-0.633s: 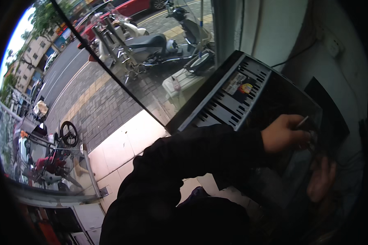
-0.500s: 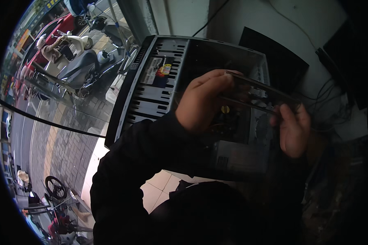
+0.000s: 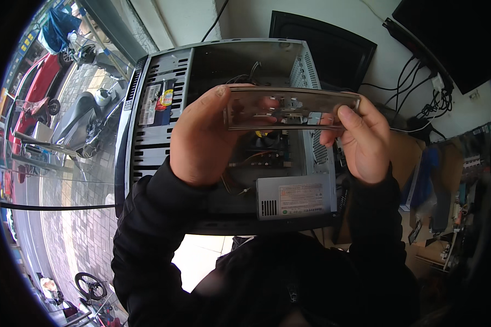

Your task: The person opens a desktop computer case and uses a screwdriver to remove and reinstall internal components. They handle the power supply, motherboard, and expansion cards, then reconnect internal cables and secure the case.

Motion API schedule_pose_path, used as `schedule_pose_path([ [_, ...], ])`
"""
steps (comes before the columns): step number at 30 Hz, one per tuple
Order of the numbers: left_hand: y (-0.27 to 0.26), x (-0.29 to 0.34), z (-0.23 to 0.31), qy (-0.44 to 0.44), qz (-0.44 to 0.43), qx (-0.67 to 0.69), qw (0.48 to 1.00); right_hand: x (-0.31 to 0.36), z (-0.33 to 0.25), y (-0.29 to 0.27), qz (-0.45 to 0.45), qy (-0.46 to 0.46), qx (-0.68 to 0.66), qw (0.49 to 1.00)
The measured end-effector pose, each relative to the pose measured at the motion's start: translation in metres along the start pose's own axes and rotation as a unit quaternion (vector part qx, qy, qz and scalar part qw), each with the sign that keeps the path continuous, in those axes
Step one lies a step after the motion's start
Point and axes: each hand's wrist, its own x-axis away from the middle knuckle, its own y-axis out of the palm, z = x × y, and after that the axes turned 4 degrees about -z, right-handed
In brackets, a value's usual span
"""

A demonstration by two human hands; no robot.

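Note:
Both hands hold up a thin rectangular metal I/O shield [image 3: 297, 113] with several cutouts, above an open computer case [image 3: 223, 215]. My left hand [image 3: 198, 139] grips its left end, the thumb near the upper corner. At the other end, the thumb of my right hand [image 3: 366, 143] presses on the lower right corner, with fingers behind the plate. Below the shield, the case lies on its side; part of a motherboard [image 3: 267, 159] and loose wires show inside. A grey power supply [image 3: 297, 197] with a label sits at the case's near right corner.
Slotted drive bays [image 3: 153, 143] line the case's left side. Behind it leans a dark flat panel [image 3: 324, 46]. Tangled black cables [image 3: 432, 98] hang at the right, near cardboard [image 3: 403, 158] and loose parts. Glass at the left shows a street with a parked scooter [image 3: 79, 122].
The I/O shield has turned from slanting down rightward to nearly level, its face now toward me. The view has shifted, and the case appears further left and brighter.

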Motion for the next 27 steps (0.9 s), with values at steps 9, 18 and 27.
schedule_pose_path([
  [9, -0.004, -0.005, 0.001, -0.01, 0.034, -0.007, 0.999, -0.007, -0.006, -0.02, -0.031, -0.011, 0.054, 0.998],
  [18, 0.023, -0.016, 0.004, -0.185, -0.065, -0.419, 0.887, -0.042, -0.003, -0.031, -0.196, 0.031, 0.107, 0.974],
  [27, -0.014, -0.069, -0.06, -0.271, -0.008, -0.462, 0.844, -0.027, 0.087, -0.099, 0.138, 0.078, 0.192, 0.969],
])
